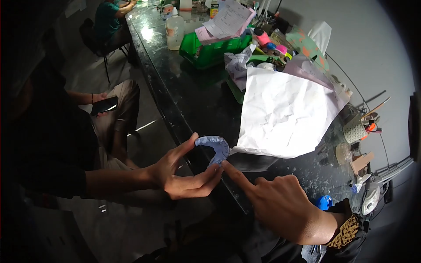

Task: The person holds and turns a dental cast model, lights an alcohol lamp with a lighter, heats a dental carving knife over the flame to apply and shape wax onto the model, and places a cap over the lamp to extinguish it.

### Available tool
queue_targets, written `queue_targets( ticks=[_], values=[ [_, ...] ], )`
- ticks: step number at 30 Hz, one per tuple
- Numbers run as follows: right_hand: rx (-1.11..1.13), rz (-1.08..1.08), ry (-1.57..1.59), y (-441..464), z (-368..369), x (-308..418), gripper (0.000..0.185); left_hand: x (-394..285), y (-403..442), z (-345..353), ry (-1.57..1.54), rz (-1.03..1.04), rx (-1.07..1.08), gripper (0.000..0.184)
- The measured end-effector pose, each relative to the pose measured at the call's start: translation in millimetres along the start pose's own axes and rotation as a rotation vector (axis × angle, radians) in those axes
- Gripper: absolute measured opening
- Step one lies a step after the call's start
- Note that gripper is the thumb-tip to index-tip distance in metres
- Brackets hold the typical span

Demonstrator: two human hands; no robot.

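Observation:
A bluish-grey, horseshoe-shaped dental cast is held over the bench edge by a seated person's bare hand, thumb at its upper end and fingers beneath. My right hand comes in from the lower right, back up. Its index finger is stretched out with the tip at the cast's lower end, while the other fingers curl in; it holds nothing. My left hand is not in view. Just beyond the cast, crumpled white paper lies on the dark bench.
The seated person at the left holds a phone in the other hand. On the bench are a green bin, a bottle, a pen cup, a glass jar and a blue lid. Another person sits at the far end.

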State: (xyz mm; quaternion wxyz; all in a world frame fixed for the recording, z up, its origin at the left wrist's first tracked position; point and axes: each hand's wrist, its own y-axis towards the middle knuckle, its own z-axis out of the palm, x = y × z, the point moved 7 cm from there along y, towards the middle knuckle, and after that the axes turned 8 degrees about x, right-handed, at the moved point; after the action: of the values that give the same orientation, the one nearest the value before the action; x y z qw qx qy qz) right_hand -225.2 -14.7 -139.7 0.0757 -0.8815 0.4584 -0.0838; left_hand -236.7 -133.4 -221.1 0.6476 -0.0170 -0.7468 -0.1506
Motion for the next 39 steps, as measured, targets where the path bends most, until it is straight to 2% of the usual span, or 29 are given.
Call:
queue_targets(
  ticks=[3, 5, 8, 18, 23, 29, 30, 32, 35, 38, 39],
  values=[
    [0.016, 0.043, -0.046, 2, 0, 2, 0.059, 3, 0, -1, -0.105, -0.037, -0.11, 0.05],
    [0.059, 0.095, -0.147, 5, 3, 2, 0.057, -1, -2, 0, -0.072, -0.06, -0.06, 0.05],
    [0.009, 0.085, -0.195, 3, 2, 2, 0.054, 1, -1, 0, -0.068, -0.046, -0.031, 0.051],
    [-0.01, 0.065, -0.231, 2, 0, 5, 0.059, -4, 0, 1, -0.057, -0.059, -0.097, 0.052],
    [0.026, 0.073, -0.262, 5, -3, 5, 0.06, -1, -2, 1, -0.027, -0.047, -0.048, 0.051],
    [0.028, 0.08, -0.26, 8, -12, 2, 0.052, -7, -3, 2, -0.073, -0.033, -0.047, 0.052],
    [0.028, 0.086, -0.232, 12, -14, 0, 0.056, -8, -3, 1, -0.074, -0.017, -0.049, 0.052],
    [0.029, 0.108, -0.173, 24, -12, -3, 0.066, -2, -2, 0, -0.096, -0.098, -0.055, 0.052],
    [-0.039, 0.104, -0.192, 42, -10, -2, 0.063, 10, -2, 0, -0.251, -0.154, -0.063, 0.049],
    [0.095, 0.13, -0.183, 58, -5, -2, 0.061, 6, -5, 3, -0.364, -0.209, -0.071, 0.045],
    [0.071, 0.113, -0.191, 61, -7, 0, 0.06, 4, -6, 5, -0.363, -0.213, -0.076, 0.045]
  ],
)
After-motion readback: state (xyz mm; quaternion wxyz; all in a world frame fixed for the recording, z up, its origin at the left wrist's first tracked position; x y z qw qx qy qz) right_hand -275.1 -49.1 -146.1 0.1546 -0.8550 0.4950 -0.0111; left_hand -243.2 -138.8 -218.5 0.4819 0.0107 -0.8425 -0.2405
